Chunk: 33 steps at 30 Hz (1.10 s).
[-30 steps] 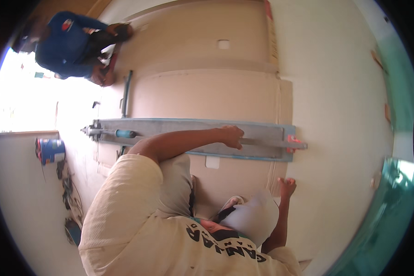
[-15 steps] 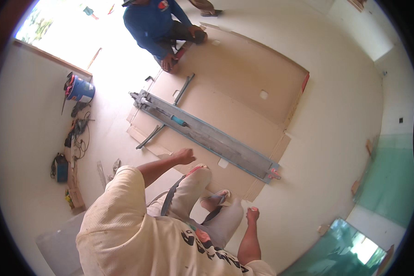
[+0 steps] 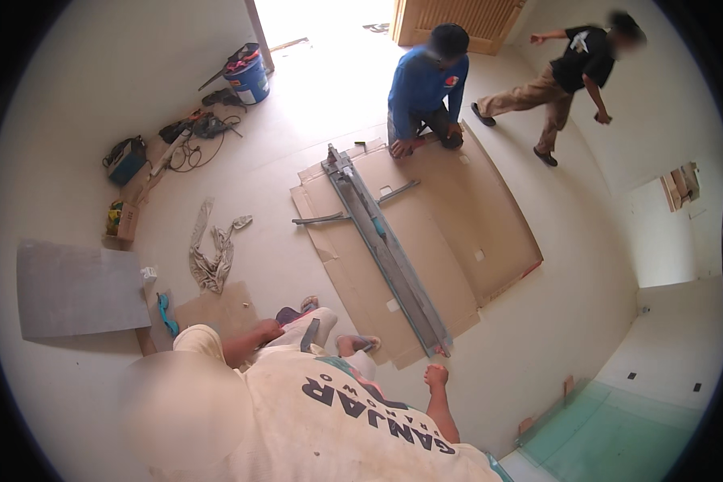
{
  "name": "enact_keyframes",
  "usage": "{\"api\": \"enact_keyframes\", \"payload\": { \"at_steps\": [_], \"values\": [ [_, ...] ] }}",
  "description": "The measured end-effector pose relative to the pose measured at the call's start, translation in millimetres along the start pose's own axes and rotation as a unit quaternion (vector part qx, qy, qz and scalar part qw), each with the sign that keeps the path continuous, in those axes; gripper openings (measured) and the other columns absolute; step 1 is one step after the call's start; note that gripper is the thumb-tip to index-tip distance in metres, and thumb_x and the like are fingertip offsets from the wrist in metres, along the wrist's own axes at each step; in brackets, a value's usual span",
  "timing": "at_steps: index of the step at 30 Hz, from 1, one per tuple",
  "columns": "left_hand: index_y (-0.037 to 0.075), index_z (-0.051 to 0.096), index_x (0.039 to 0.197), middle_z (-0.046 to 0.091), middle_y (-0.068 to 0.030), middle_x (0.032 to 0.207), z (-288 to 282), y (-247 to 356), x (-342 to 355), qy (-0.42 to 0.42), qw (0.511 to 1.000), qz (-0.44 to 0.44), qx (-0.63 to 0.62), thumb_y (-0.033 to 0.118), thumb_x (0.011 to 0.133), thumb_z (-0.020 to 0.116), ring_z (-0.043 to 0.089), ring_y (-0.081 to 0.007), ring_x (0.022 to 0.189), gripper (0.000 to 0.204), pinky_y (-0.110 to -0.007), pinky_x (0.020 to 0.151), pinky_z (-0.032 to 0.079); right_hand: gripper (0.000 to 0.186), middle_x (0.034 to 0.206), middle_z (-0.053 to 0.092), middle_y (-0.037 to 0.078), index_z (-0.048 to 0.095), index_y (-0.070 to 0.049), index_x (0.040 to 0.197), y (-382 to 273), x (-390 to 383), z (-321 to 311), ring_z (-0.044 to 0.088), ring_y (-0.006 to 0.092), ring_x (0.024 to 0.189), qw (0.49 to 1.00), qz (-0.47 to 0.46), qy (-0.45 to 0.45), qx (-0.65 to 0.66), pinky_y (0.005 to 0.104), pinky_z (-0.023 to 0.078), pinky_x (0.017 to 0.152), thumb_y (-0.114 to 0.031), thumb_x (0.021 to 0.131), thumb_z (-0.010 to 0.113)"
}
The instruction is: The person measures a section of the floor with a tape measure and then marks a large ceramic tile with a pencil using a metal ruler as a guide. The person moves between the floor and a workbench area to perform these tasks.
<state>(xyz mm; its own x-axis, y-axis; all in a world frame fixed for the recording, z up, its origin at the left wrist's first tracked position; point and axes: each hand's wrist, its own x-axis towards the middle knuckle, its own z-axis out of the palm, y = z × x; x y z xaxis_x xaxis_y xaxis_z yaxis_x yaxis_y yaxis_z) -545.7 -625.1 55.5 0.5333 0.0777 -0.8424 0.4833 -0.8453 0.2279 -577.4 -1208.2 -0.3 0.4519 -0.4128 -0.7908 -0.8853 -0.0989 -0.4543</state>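
Cutter (image 3: 392,261) on cardboard (image 3: 502,233), snags nearby

The likeliest trouble, I'd say, is a trip: the cutter's side arm (image 3: 321,218) reaches the cardboard's left edge, where a foot could hook it and jolt everything. My right foot (image 3: 350,345) is just beside that edge too. If the cardboard slid, the cutter might swing toward the kneeling co-worker's hand (image 3: 402,148), near its far end. My right hand (image 3: 436,374) is curled into a loose fist, seemingly empty, just beside the cutter's near end. My left hand (image 3: 269,330) is by my left leg (image 3: 302,329); I can't tell how open it is, or whether it holds anything.
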Motion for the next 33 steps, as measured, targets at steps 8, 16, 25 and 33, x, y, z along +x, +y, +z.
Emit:
{"api": "enact_keyframes", "payload": {
  "at_steps": [8,16,25,33],
  "values": [
    [-0.001,0.071,0.096,0.068,-0.0258,0.100,-29.5,-71.8,-17.5,0.006,0.994,-0.023,-0.108,0.028,0.076,0.061,0.067,-0.0365,0.097,0.037,-0.043,0.081,0.052,0.008,0.067,0.060,0.005,0.061,-0.006,0.091,-111.4,-38.2,96.2,0.057,0.0128,0.051,0.998,-0.050,-0.014,-0.041,0.0267,0.045,0.041,-0.011,0.085,0.061],
    [0.005,0.073,0.082,0.069,-0.0146,0.077,-3.7,-226.5,-3.5,0.006,0.994,-0.038,-0.104,0.017,0.075,0.063,0.067,-0.0257,0.075,0.017,-0.039,0.067,0.051,0.013,0.075,0.064,0.005,0.063,-0.003,0.095,-213.7,-94.7,261.3,0.061,0.0141,0.063,0.954,-0.134,-0.142,-0.225,0.0296,0.050,0.057,-0.012,0.085,0.063],
    [0.005,0.075,0.083,0.072,-0.0150,0.085,-18.4,-231.6,-8.9,0.031,0.980,-0.074,-0.181,0.016,0.073,0.070,0.069,-0.0232,0.073,0.016,-0.035,0.067,0.054,0.012,0.071,0.062,0.004,0.062,-0.005,0.093,-301.3,-34.5,331.2,0.059,0.0133,0.055,0.925,-0.149,-0.191,-0.294,0.0290,0.048,0.049,-0.014,0.086,0.064],
    [0.005,0.076,0.084,0.071,-0.0071,0.075,-126.6,-186.3,-18.6,0.077,0.875,-0.114,-0.463,0.018,0.073,0.074,0.063,-0.0146,0.067,0.018,-0.033,0.063,0.050,0.014,0.069,0.062,0.004,0.064,-0.005,0.093,-431.5,49.3,419.1,0.060,0.0136,0.055,0.887,-0.246,-0.168,-0.355,0.0284,0.049,0.048,-0.018,0.087,0.065]
  ]
}}
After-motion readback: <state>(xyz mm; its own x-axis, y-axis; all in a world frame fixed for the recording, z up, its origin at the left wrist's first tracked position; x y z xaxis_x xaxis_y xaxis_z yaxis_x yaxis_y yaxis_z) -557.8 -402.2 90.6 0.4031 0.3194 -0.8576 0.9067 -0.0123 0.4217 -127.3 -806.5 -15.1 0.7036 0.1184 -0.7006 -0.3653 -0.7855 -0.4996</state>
